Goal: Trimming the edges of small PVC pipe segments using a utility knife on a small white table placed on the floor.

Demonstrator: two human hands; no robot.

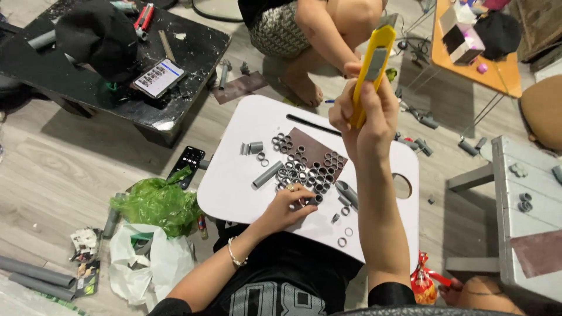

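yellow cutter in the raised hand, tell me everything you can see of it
The yellow cutter is a box-cutter style knife with a long, flat body that looks like plastic and a grey slider or blade section set into its upper half. It is held up in the air, tilted with its top end leaning right, above the white lap table. The right hand grips its lower end, fingers wrapped round it. Whether any blade sticks out cannot be told.
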